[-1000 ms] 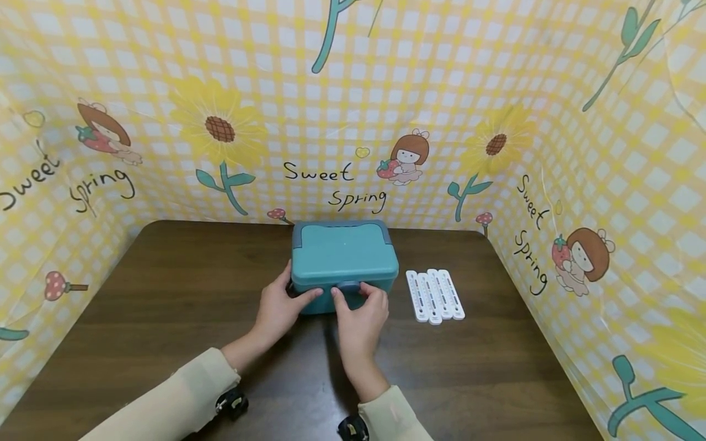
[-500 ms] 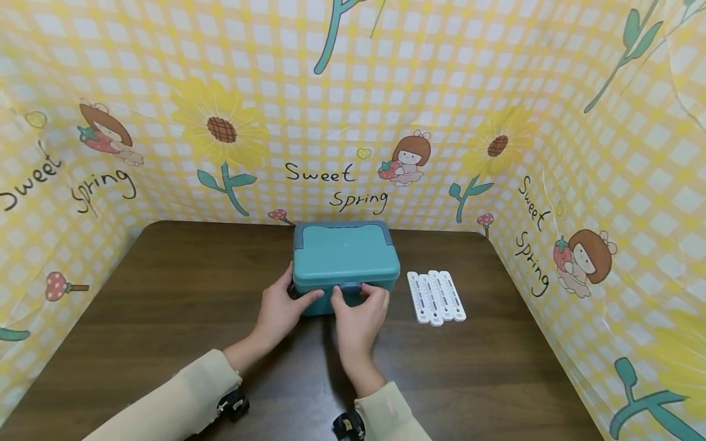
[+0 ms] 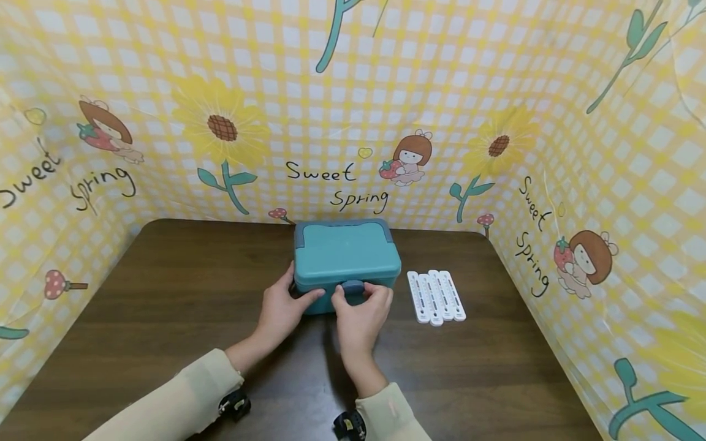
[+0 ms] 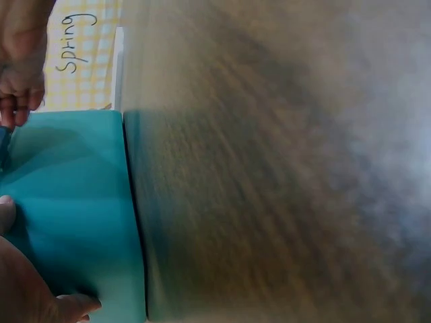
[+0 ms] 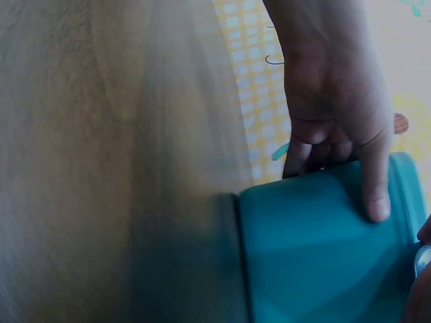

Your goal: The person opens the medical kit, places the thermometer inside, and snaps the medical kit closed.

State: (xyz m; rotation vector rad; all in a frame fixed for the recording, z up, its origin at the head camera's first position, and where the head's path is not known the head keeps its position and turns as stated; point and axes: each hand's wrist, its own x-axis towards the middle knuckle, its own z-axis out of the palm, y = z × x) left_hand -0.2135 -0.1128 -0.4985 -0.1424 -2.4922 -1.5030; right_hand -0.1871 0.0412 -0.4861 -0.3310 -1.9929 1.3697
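A teal lidded box with a blue-grey carry handle folded around its lid stands at the back middle of the table, its lid down. My left hand grips its left side, thumb on the front wall. In the right wrist view this left hand has its fingers behind the box's edge. At the front, a dark blue latch is pinched between thumb and fingers of my right hand. The left wrist view shows the teal wall close up, with both hands at the left edge.
Several slim white printed sticks lie side by side on the table, right of the box. The dark wooden table is enclosed by a yellow checked cloth behind and at both sides.
The latch shows more fully and stands out further at the front. My right hand's fingers have shifted slightly right with it. The left hand keeps its grip, and the sticks have not moved.
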